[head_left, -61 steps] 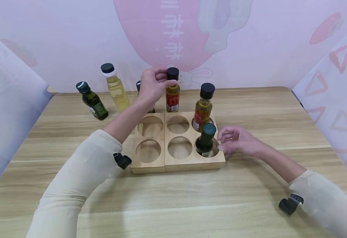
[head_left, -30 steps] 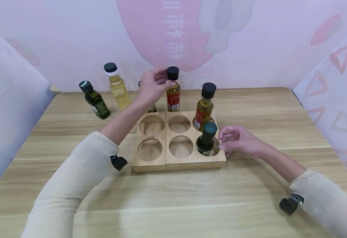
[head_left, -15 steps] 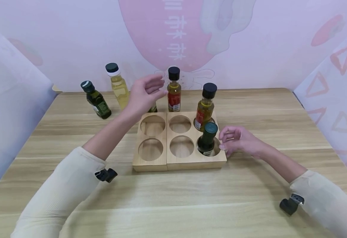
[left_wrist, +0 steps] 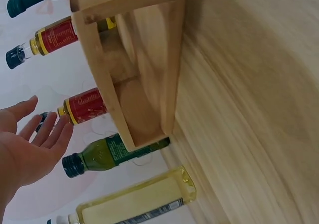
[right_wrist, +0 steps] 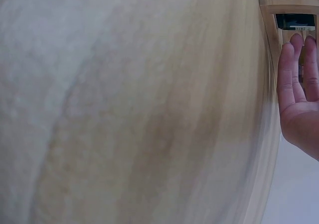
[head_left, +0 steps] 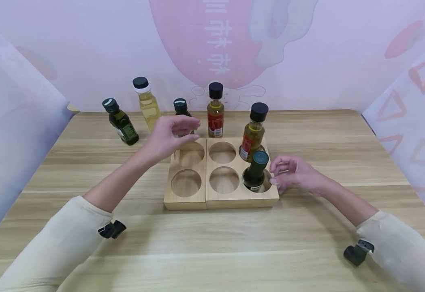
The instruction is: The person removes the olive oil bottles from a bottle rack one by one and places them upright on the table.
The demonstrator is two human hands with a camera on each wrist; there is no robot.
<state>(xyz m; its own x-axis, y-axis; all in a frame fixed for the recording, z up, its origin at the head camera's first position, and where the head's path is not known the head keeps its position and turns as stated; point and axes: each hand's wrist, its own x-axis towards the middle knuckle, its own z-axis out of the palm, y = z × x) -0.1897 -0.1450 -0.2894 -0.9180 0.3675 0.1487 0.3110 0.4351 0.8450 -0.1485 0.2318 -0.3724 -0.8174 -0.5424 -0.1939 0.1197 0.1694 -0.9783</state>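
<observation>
My left hand (head_left: 170,136) is empty, fingers loosely bent, over the back left of a wooden rack (head_left: 212,198) with round holes. In the head view it partly covers a small dark green bottle (head_left: 180,106) behind the rack. Beside that stands an oil bottle (head_left: 216,117) with a red label and black cap. My right hand (head_left: 296,174) holds nothing, its relaxed fingertips right at the rack's right side. A matching red-label bottle (head_left: 252,136) stands in the back right hole, and a green-capped dark bottle (head_left: 255,172) leans in the front right hole.
Left of the rack, a tall bottle of pale yellow oil (head_left: 148,107) and a dark green bottle (head_left: 123,125) stand near the back of the wooden table (head_left: 234,247). A printed pink and white sheet (head_left: 325,73) rises behind the table.
My left hand has let go of the red-label bottle behind the rack and moved left and toward me. That bottle stays standing. My right hand has stayed by the rack.
</observation>
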